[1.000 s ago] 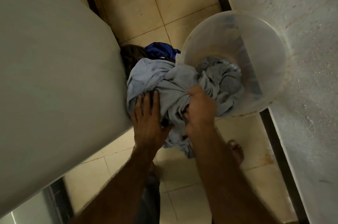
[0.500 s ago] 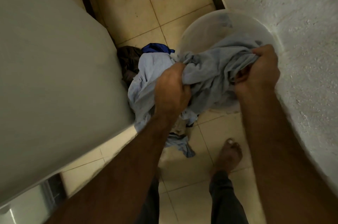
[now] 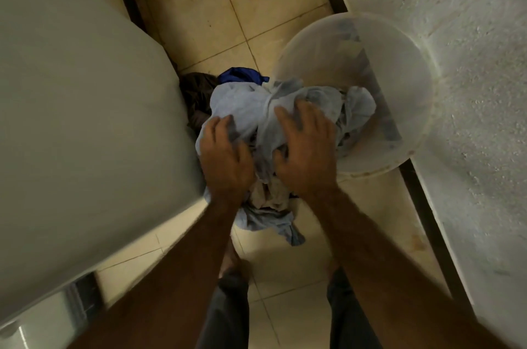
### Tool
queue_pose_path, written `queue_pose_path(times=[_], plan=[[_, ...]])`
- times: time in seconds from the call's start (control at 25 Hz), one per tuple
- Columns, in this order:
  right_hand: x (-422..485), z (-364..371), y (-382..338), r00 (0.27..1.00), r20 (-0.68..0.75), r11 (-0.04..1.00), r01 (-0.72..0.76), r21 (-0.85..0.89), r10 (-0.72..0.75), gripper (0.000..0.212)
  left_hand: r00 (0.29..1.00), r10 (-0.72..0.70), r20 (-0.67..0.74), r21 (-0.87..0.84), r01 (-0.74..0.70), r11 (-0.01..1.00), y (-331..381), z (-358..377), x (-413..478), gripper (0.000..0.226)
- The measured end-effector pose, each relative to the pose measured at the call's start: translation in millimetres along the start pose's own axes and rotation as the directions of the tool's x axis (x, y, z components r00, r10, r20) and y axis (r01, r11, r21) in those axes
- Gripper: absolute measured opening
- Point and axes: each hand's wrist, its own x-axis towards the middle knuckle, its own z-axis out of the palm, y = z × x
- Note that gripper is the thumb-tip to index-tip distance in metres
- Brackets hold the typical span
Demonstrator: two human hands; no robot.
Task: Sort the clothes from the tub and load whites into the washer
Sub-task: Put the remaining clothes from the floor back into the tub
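A pale blue-grey garment (image 3: 245, 109) is bunched between the washer and the tub, part of it trailing into the tub. My left hand (image 3: 225, 160) grips its left side with fingers curled into the cloth. My right hand (image 3: 306, 149) presses on its middle, fingers spread and dug into the folds. The translucent plastic tub (image 3: 405, 97) stands on the floor at the right, tilted toward me. The white washer (image 3: 79, 120) fills the left of the view with its lid closed. A dark blue garment (image 3: 242, 76) and a dark brown one (image 3: 196, 92) lie on the floor behind the bundle.
A rough white wall (image 3: 470, 63) runs along the right, close behind the tub. Beige floor tiles (image 3: 216, 6) stretch ahead between washer and wall. My feet and dark trouser legs (image 3: 228, 306) stand just below the bundle.
My right hand has come back from the tub's far rim to the middle of the pale garment. The stretched cloth is now bunched together under both hands, lower and closer to the washer.
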Motion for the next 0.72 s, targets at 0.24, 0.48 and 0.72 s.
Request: queue_pose_path(times=[0.24, 0.48, 0.72], plan=[[20.0, 31.2, -16.2, 0.969, 0.229, 0.924, 0.172, -0.341, -0.096, 0.082, 0.947, -0.05, 0.317, 0.113, 0.015, 0.994, -51.7, 0.0, -5.5, 0.096], [35.0, 33.8, -10.2, 0.984, 0.09, 0.975, 0.164, -0.153, -0.151, 0.04, 0.972, 0.037, 0.233, 0.122, -0.067, 0.99, -27.3, 14.1, -7.9, 0.085], [28.9, 9.1, 6.7, 0.984, -0.171, 0.947, 0.096, 0.307, -0.045, 0.028, 0.988, 0.083, 0.132, 0.155, -0.103, 0.982, -16.7, 15.7, -11.5, 0.105]])
